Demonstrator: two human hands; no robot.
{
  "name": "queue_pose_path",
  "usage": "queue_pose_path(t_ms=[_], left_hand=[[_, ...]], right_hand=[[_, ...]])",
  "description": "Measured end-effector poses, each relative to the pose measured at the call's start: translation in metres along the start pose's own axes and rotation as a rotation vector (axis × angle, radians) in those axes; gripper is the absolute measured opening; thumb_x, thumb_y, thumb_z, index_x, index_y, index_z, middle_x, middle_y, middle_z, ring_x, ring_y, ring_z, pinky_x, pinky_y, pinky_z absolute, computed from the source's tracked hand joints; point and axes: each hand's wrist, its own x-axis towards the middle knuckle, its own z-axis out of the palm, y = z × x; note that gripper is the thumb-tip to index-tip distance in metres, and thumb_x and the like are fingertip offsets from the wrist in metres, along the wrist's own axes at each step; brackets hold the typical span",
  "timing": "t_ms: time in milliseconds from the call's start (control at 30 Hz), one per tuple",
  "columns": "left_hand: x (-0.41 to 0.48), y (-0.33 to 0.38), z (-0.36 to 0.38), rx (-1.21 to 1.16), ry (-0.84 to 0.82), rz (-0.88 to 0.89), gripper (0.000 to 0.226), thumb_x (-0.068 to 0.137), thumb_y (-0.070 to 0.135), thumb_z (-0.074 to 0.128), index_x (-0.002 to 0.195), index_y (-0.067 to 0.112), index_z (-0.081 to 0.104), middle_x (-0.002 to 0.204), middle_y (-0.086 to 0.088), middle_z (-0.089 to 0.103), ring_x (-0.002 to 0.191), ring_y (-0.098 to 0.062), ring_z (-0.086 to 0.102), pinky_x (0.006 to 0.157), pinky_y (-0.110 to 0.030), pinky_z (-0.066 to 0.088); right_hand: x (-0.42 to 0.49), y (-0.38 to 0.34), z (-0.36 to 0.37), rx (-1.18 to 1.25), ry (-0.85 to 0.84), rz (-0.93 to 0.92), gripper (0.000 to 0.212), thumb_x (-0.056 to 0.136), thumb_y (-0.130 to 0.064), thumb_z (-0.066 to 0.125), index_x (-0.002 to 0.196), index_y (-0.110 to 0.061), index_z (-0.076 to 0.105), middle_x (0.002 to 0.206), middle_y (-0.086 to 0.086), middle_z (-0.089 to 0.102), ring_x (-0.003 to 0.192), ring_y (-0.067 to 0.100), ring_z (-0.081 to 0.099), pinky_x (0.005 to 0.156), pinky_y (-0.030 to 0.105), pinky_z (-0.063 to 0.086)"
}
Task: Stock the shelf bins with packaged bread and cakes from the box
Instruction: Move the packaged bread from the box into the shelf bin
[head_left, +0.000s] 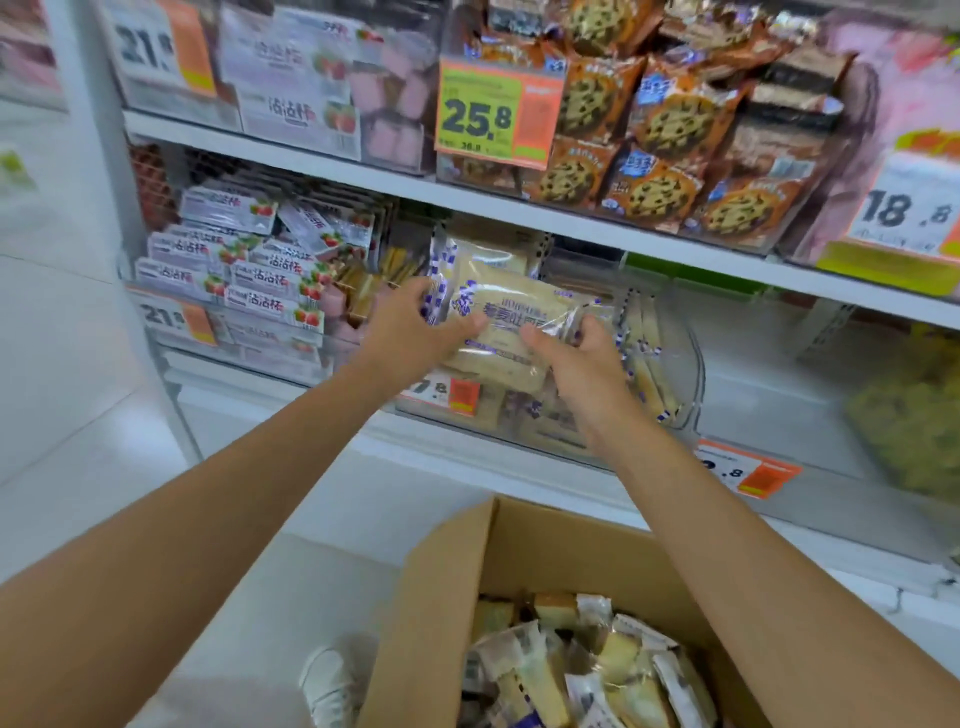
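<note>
Currently bread packet (511, 319) lies crosswise between the 2 hands: left hand (410, 325) pinches its left end, right hand (584, 364) grips its right end; clear bin (683, 364) sits just below them.

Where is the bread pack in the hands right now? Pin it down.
Centre of the head view: the bread pack is held between the left hand and right hand over the clear bin, right of the strawberry packs, below the cookie packs.
</note>
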Motion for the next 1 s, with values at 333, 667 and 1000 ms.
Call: queue_pose_path(t_ms=[333, 667, 1000], left_hand=[[0.096, -0.017, -0.01, 0.296, -0.017, 0.069, 0.101, 0.054, 0.086, 0.052, 0.123, 0.013, 0.054, 0.096, -0.013, 0.067, 0.094, -0.03, 0.065, 0.084, -0.053, 0.054], [0.079, -0.03, -0.021, 0.638, -0.127, 0.218, 0.107, 0.078, 0.058, 0.071, 0.156, 0.04, 0.0, 0.152, 0.002, 0.038, 0.144, -0.023, 0.021, 0.11, -0.047, 0.022], [0.085, -0.04, -0.017, 0.735, 0.013, 0.262, 0.11, 0.075, 0.064, 0.07, 0.155, 0.043, -0.003, 0.155, 0.002, 0.035, 0.143, -0.026, 0.027, 0.11, -0.048, 0.024]], right_hand=[[0.091, 0.017, 0.048, -0.054, 0.069, -0.099, 0.092, 0.088, -0.035, 0.071, 0.155, -0.021, 0.01, 0.156, 0.001, 0.033, 0.138, 0.018, 0.038, 0.106, 0.027, 0.033], [0.078, 0.031, 0.036, -0.328, -0.123, -0.393, 0.095, 0.083, -0.028, 0.076, 0.153, -0.04, 0.013, 0.147, -0.025, 0.017, 0.129, -0.012, 0.018, 0.107, 0.018, 0.021], [0.085, 0.03, 0.041, -0.493, -0.071, -0.375, 0.085, 0.084, -0.043, 0.072, 0.149, -0.044, 0.016, 0.16, -0.008, 0.007, 0.147, 0.01, 0.006, 0.112, 0.028, 0.022]])
